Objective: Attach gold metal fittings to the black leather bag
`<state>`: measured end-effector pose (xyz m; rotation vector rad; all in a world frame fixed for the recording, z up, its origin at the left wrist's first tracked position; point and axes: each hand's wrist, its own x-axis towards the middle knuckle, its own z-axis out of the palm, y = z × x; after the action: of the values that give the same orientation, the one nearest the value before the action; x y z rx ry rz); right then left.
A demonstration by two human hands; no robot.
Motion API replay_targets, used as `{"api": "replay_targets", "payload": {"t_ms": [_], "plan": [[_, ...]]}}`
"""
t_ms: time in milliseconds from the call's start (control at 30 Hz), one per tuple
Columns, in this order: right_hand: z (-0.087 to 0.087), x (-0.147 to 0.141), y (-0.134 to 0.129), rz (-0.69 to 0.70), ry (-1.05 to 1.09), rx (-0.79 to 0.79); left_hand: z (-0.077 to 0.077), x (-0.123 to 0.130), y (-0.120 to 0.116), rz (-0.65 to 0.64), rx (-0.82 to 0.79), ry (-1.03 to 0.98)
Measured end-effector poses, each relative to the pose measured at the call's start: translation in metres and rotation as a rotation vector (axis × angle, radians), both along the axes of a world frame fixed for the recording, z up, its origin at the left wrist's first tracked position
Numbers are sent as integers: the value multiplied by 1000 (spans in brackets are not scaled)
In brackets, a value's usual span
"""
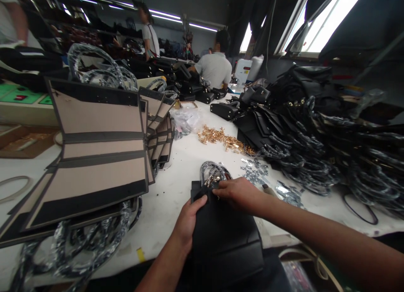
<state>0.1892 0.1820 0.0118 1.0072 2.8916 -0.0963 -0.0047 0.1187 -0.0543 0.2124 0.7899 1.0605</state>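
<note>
A black leather bag piece [225, 241] lies over the table's front edge, directly before me. My left hand [187, 218] grips its left side, thumb on top near the upper edge. With bent fingers, my right hand [235, 193] presses at the same upper edge; whether something small is pinched there is hidden. Just beyond my fingers are shiny metal fittings [211, 180] and a plastic-wrapped handle [208, 165]. Gold-coloured hardware [217, 135] is heaped farther up the table, with small silver metal plates [254, 170] scattered nearer on the right.
Unfolded bag panels [104, 149] with beige backing stand stacked at left, wrapped handles [94, 241] beneath them. Black bag pieces [277, 132] pile up at right. A clear plastic bag [184, 121] lies mid-table. Several people work farther back, including a person in a light shirt [216, 69].
</note>
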Motion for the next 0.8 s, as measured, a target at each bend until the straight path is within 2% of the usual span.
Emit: {"api": "replay_targets", "payload": {"t_ms": [167, 267, 333, 400, 500, 567, 633, 700, 800], "plan": [[-11, 14, 1, -152, 248, -103, 5, 1, 0, 0, 5, 70], [-10, 22, 5, -203, 390, -222, 8, 0, 1, 3, 48, 246], [-8, 26, 7, -274, 526, -342, 8, -2, 0, 93, 147, 478], [-7, 30, 7, -360, 664, -491, 9, -5, -3, 231, 276, 802], [-6, 29, -1, -472, 840, -796, 15, -7, -10, 415, 526, 1192], [-4, 25, -9, -483, 946, -955, 24, -4, -15, 380, 662, 1259], [0, 19, -19, -420, 1041, -1022, 35, 1, -20, 215, 666, 1225], [6, 14, -29, -344, 1111, -1005, 44, 7, -24, 82, 628, 1163], [13, 12, -41, -308, 1190, -950, 45, 13, -26, 16, 611, 1074]]}}
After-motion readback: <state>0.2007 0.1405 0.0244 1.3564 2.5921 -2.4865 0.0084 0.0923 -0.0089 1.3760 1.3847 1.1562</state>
